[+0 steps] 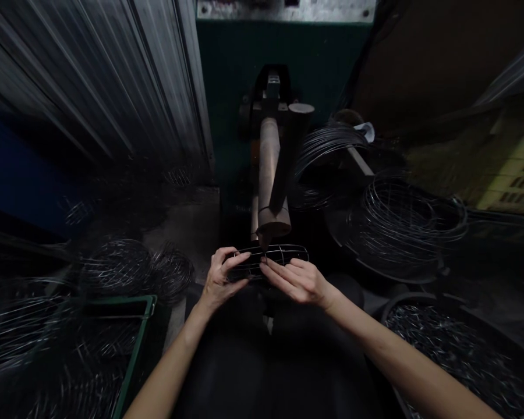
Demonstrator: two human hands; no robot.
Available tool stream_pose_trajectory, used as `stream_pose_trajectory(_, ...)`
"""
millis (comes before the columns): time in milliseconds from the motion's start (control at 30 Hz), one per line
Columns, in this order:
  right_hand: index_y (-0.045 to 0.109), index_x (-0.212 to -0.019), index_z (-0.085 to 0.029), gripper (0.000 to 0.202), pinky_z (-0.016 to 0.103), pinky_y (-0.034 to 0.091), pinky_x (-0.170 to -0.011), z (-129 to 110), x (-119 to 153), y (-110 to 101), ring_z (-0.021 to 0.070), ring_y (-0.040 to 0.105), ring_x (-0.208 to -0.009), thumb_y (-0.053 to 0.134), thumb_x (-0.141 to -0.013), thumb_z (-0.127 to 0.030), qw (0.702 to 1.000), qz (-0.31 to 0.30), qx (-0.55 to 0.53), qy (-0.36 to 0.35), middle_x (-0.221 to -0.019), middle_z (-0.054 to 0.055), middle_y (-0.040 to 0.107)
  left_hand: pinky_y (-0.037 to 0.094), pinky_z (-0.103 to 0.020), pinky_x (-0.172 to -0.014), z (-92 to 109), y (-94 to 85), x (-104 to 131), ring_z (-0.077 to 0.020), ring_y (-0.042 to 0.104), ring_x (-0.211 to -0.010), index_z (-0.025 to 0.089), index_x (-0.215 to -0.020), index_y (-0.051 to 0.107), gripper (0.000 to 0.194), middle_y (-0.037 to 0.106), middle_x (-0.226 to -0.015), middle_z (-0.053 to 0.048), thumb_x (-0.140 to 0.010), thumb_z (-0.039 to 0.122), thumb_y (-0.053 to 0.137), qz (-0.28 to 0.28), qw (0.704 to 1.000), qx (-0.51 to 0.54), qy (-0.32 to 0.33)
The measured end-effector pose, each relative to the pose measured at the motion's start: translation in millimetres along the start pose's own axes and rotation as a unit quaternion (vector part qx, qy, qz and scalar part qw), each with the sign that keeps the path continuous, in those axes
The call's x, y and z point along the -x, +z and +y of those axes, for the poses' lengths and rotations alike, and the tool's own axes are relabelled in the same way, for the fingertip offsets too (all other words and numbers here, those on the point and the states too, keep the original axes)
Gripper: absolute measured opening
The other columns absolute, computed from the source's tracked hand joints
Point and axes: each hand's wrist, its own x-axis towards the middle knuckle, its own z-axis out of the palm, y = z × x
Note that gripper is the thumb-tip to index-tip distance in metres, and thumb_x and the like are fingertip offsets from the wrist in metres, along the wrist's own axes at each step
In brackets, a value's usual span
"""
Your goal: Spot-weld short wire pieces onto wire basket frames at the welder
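A round wire frame (294, 251), made of thin metal rings joined by short cross wires, is held below the blunt tip of a machine's cylindrical arm (268, 169). My left hand (218, 279) grips the frame's left side, with fingers over the rings and thumb beneath. My right hand (297, 280) is closed at the frame's front, its fingertips pinched together on the wires just under the tip. Whether a small separate wire piece is also between those fingertips, I cannot tell.
A green machine body (231, 70) stands ahead. On the right are a wire coil (327, 142), stacked wire rings (414, 215) and a tub of short metal pieces (454, 355). On the left, a green crate (146, 308) holds wire parts, near bundled wire rings (116, 265).
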Motion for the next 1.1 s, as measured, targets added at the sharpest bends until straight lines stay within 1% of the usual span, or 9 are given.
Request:
stream_pose_trajectory(567, 0.065, -0.110, -0.011, 0.025, 0.025, 0.042, -0.051, -2, 0, 20, 0.0088, 0.055, -0.057, 0.057, -0.086, -0.009, 1.000, 0.002, 0.023, 0.017, -0.111, 0.013, 0.066, 0.046, -0.042, -0.090, -10, -2.6, -5, -0.0210, 0.054, -0.103, 0.028, -0.119, 0.054, 0.046, 0.052, -0.112, -0.006, -0.076, 0.027, 0.069, -0.015, 0.999, -0.037, 0.025)
stream_pose_trajectory(667, 0.061, -0.117, -0.015, 0.030, 0.025, 0.044, -0.054, -11, -2, 7, 0.0086, 0.057, -0.059, 0.055, -0.088, -0.009, 0.997, -0.026, 0.005, 0.075, -0.117, 0.012, 0.063, 0.046, -0.043, -0.094, -13, -0.6, 0, -0.0228, 0.052, -0.111, 0.026, -0.127, 0.044, 0.057, 0.051, -0.118, -0.008, -0.075, 0.028, 0.069, -0.001, 1.000, -0.020, 0.009)
stream_pose_trajectory(767, 0.055, -0.125, -0.020, 0.036, 0.026, 0.050, -0.067, -33, 30, -29, 0.0130, 0.065, -0.078, 0.055, -0.089, -0.015, 0.976, -0.018, -0.044, 0.212, -0.121, 0.009, 0.062, 0.049, -0.041, -0.093, -19, 4.6, 7, -0.0218, 0.056, -0.108, 0.021, -0.131, 0.032, 0.070, 0.051, -0.117, -0.010, -0.073, 0.031, 0.071, 0.044, 0.998, 0.012, -0.034)
stream_pose_trajectory(833, 0.055, -0.124, -0.022, 0.035, 0.031, 0.052, -0.079, -56, 81, -62, 0.0187, 0.064, -0.094, 0.051, -0.090, -0.021, 0.928, -0.009, -0.059, 0.368, -0.116, 0.008, 0.064, 0.051, -0.040, -0.091, -22, 8.4, 11, -0.0202, 0.060, -0.104, 0.020, -0.126, 0.032, 0.070, 0.052, -0.113, -0.009, -0.071, 0.031, 0.072, 0.068, 0.996, 0.029, -0.049)
stream_pose_trajectory(867, 0.058, -0.120, -0.021, 0.031, 0.035, 0.052, -0.083, -69, 113, -78, 0.0212, 0.064, -0.096, 0.047, -0.090, -0.025, 0.884, -0.017, -0.044, 0.465, -0.114, 0.008, 0.065, 0.051, -0.040, -0.090, -23, 10.1, 12, -0.0197, 0.061, -0.102, 0.020, -0.123, 0.033, 0.068, 0.053, -0.112, -0.008, -0.070, 0.031, 0.073, 0.079, 0.995, 0.034, -0.046)
stream_pose_trajectory(900, 0.063, -0.109, -0.021, 0.029, 0.040, 0.052, -0.083, -82, 149, -93, 0.0244, 0.065, -0.092, 0.046, -0.089, -0.032, 0.829, -0.014, 0.006, 0.559, -0.107, 0.010, 0.067, 0.052, -0.040, -0.089, -22, 11.5, 14, -0.0192, 0.061, -0.100, 0.020, -0.121, 0.034, 0.066, 0.054, -0.110, -0.008, -0.069, 0.030, 0.074, 0.088, 0.994, 0.040, -0.041)
stream_pose_trajectory(967, 0.066, -0.088, -0.022, 0.037, 0.049, 0.054, -0.073, -106, 219, -116, 0.0332, 0.066, -0.081, 0.044, -0.079, -0.049, 0.702, -0.080, 0.069, 0.704, -0.092, 0.014, 0.069, 0.053, -0.040, -0.088, -18, 13.9, 19, -0.0188, 0.062, -0.098, 0.021, -0.118, 0.034, 0.064, 0.055, -0.108, -0.007, -0.069, 0.029, 0.074, 0.101, 0.993, 0.047, -0.033)
stream_pose_trajectory(1033, 0.062, -0.068, -0.027, 0.037, 0.052, 0.054, -0.062, -126, 275, -126, 0.0383, 0.065, -0.069, 0.046, -0.062, -0.060, 0.584, -0.168, 0.034, 0.793, -0.072, 0.011, 0.068, 0.053, -0.040, -0.087, -11, 15.3, 27, -0.0189, 0.062, -0.098, 0.022, -0.120, 0.033, 0.064, 0.056, -0.108, -0.007, -0.070, 0.030, 0.073, 0.095, 0.993, 0.053, -0.033)
stream_pose_trajectory(1100, 0.055, -0.056, -0.031, 0.030, 0.052, 0.053, -0.065, -144, 307, -124, 0.0393, 0.065, -0.070, 0.049, -0.051, -0.060, 0.525, -0.213, -0.032, 0.823, -0.063, 0.008, 0.066, 0.054, -0.039, -0.086, -1, 15.1, 34, -0.0192, 0.062, -0.098, 0.022, -0.122, 0.036, 0.064, 0.057, -0.108, -0.007, -0.071, 0.030, 0.073, 0.077, 0.995, 0.054, -0.037)
